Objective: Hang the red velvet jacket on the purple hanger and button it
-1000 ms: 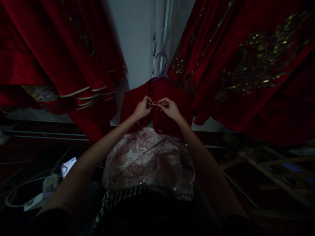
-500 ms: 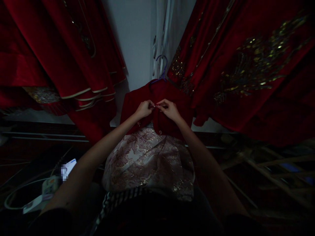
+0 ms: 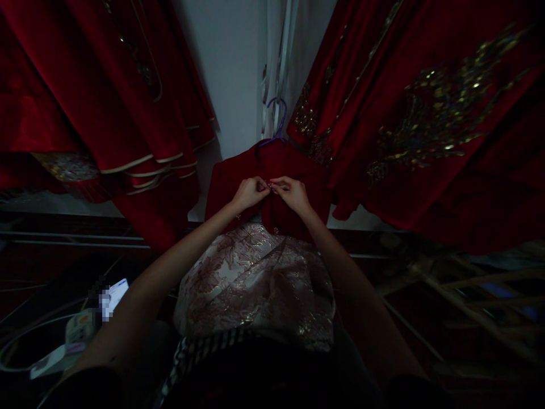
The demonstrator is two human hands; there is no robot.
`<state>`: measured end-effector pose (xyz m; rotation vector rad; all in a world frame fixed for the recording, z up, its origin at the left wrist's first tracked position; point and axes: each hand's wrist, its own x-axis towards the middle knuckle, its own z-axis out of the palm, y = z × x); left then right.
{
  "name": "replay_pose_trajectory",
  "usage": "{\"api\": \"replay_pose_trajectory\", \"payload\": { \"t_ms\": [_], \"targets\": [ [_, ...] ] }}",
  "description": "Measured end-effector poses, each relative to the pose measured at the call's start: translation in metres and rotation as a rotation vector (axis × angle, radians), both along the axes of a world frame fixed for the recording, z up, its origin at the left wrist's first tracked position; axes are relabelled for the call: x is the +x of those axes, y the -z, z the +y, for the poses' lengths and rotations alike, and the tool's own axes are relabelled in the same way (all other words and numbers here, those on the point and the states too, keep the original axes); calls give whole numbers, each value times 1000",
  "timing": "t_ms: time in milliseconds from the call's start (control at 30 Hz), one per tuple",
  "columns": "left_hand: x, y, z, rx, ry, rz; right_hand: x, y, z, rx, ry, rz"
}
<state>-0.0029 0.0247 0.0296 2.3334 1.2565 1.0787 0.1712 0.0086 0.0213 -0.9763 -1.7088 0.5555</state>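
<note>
A small dark red velvet jacket [image 3: 225, 184] hangs in front of me on a purple hanger [image 3: 275, 116]. My left hand [image 3: 247, 194] and my right hand [image 3: 290, 194] meet at the jacket's front opening, fingers pinched on a small shiny clasp [image 3: 269, 184] between them. Below the jacket lies a pale skirt [image 3: 255, 284] with pink and gold brocade, spread between my forearms.
Long red garments with cream trim [image 3: 128, 113] hang at the left, and red garments with gold embroidery [image 3: 426, 102] at the right. A white wall [image 3: 234, 68] shows between them. A lit phone [image 3: 111, 295] and white cables [image 3: 25, 352] lie at the lower left. The room is dim.
My two hands have drawn closer together over the clasp, which is now mostly covered by my fingertips. The view has shifted slightly.
</note>
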Motion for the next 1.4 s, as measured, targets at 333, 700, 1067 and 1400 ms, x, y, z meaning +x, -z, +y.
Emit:
{"api": "replay_pose_trajectory", "payload": {
  "t_ms": [333,700,1067,1400],
  "targets": [
    [1,-19,-20,170,-93,434,-4,6,6,-1,2,65],
    [9,-18,-6,147,-10,313,5,10,18,-2,61,97],
    [12,-20,0,185,-20,442,21,-1,19,-54,-134,40],
    [7,-12,3,185,-26,338,18,1,23,39,-86,-43]
  ]
}}
